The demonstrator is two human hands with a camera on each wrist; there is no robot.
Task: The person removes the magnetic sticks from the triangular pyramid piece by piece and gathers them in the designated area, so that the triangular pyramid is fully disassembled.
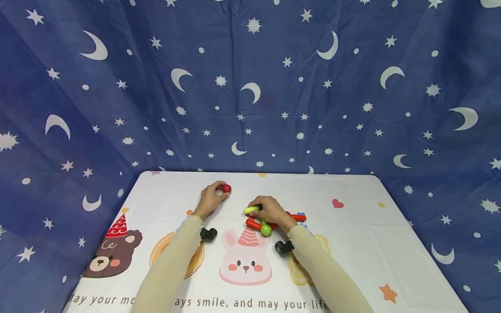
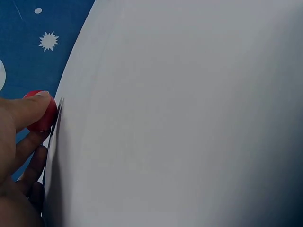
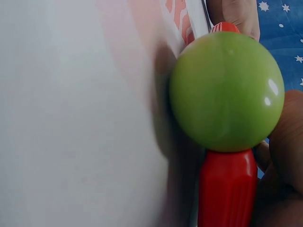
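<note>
My left hand (image 1: pixel 211 199) pinches a small red ball (image 1: pixel 226 188) just above the white printed table cover (image 1: pixel 352 234); in the left wrist view the red ball (image 2: pixel 41 111) sits under my thumb and fingers. My right hand (image 1: pixel 271 211) holds a yellow-green stick (image 1: pixel 253 209) over a cluster of red sticks (image 1: pixel 253 224) joined to a green ball (image 1: pixel 266 230). The right wrist view shows the green ball (image 3: pixel 227 91) close up with a red stick (image 3: pixel 227 189) attached below it.
A black wrist camera (image 1: pixel 208 234) sits on the left sleeve and another (image 1: pixel 284 248) on the right. A blue star-and-moon cloth (image 1: pixel 250 87) hangs behind the table. Cartoon bear (image 1: pixel 113 254) and rabbit (image 1: pixel 245 261) prints lie near the front edge.
</note>
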